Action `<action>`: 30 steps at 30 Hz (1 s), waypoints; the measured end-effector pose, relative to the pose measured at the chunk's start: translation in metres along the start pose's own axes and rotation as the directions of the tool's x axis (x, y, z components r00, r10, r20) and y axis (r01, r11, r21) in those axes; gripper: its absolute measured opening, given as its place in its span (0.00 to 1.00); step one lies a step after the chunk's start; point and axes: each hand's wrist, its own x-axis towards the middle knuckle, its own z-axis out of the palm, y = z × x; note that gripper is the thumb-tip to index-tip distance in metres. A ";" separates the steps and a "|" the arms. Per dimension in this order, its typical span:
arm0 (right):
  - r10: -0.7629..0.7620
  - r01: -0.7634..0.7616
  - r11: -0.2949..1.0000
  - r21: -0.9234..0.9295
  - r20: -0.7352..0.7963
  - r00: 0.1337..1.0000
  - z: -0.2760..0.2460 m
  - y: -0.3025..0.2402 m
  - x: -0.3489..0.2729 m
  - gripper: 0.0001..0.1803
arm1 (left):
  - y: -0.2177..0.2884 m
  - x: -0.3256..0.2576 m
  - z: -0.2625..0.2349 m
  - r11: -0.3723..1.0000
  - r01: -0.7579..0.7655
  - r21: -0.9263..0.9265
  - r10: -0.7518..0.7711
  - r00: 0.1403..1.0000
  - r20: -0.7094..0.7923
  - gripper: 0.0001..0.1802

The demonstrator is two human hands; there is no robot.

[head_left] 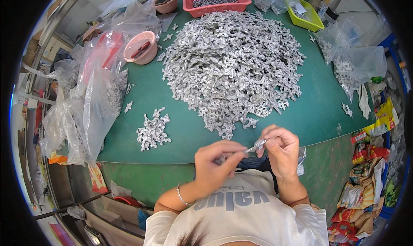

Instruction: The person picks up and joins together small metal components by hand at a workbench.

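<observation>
As the left hand (211, 164) clasps silvery metal (220, 160), the right (282, 149) pinches a knobbly piece (259, 144).

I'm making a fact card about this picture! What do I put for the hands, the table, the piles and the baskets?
Right hand: pinches a small silvery metal piece
Left hand: close beside that piece; blurred, exact grip unclear
Table: flat green top
Big pile: large heap of silvery metal parts, mid-table
Small pile: little cluster of silvery metal parts, left of it
Baskets: rectangular pinkish-red plastic basket, far side; round pink plastic basket, left, holding a red-handled tool
</observation>
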 end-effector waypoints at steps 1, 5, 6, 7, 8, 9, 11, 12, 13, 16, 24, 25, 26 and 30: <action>-0.001 0.001 1.000 -0.001 -0.001 1.000 0.000 0.000 0.000 0.05 | -0.002 0.002 -0.002 1.000 0.000 0.000 0.000 1.000 0.001 0.04; 0.060 -0.058 0.998 0.025 -0.067 0.996 0.002 0.000 0.001 0.03 | -0.010 0.011 -0.008 0.748 0.478 -0.460 -0.408 0.878 0.250 0.11; 0.085 -0.083 0.996 0.038 -0.083 0.993 0.002 -0.001 0.001 0.03 | -0.011 0.011 -0.008 0.710 0.516 -0.480 -0.426 0.857 0.290 0.13; 0.085 -0.082 0.996 0.038 -0.083 0.993 0.003 -0.001 0.001 0.03 | -0.011 0.011 -0.009 0.710 0.515 -0.479 -0.426 0.857 0.290 0.13; 0.078 -0.075 0.996 0.043 -0.082 0.994 0.003 -0.001 0.001 0.04 | -0.012 0.011 -0.011 0.686 0.539 -0.488 -0.428 0.842 0.329 0.12; 0.072 -0.068 0.997 0.046 -0.084 0.994 0.003 0.000 0.001 0.05 | -0.013 0.012 -0.011 0.661 0.565 -0.495 -0.428 0.825 0.370 0.12; 0.036 -0.038 0.999 -0.013 -0.089 0.995 0.002 0.000 0.000 0.05 | -0.013 0.012 -0.010 0.674 0.550 -0.493 -0.426 0.835 0.349 0.12; 0.003 -0.009 0.998 -0.069 -0.089 0.996 0.002 0.000 0.000 0.05 | -0.012 0.011 -0.009 0.688 0.533 -0.493 -0.424 0.846 0.323 0.12; 0.003 -0.009 0.998 -0.069 -0.089 0.996 0.003 -0.001 0.000 0.05 | -0.013 0.010 -0.009 0.688 0.533 -0.493 -0.425 0.846 0.323 0.12; -0.031 0.024 0.994 -0.108 -0.071 0.997 0.003 -0.003 -0.001 0.05 | -0.014 0.010 -0.010 0.687 0.537 -0.490 -0.419 0.843 0.338 0.12; -0.167 0.152 0.954 -0.258 -0.037 0.985 0.007 -0.007 -0.002 0.03 | -0.014 0.009 -0.009 0.660 0.568 -0.492 -0.417 0.822 0.389 0.11; -0.167 0.152 0.954 -0.258 -0.037 0.985 0.007 -0.008 -0.003 0.03 | -0.013 0.009 -0.009 0.660 0.568 -0.492 -0.417 0.821 0.389 0.11; -0.175 0.156 0.949 -0.272 -0.044 0.984 0.007 -0.008 -0.004 0.03 | -0.013 0.009 -0.008 0.662 0.563 -0.494 -0.408 0.825 0.392 0.10; -0.191 0.169 0.945 -0.281 -0.053 0.980 0.007 -0.009 -0.005 0.03 | -0.011 0.009 -0.006 0.675 0.558 -0.482 -0.380 0.823 0.421 0.08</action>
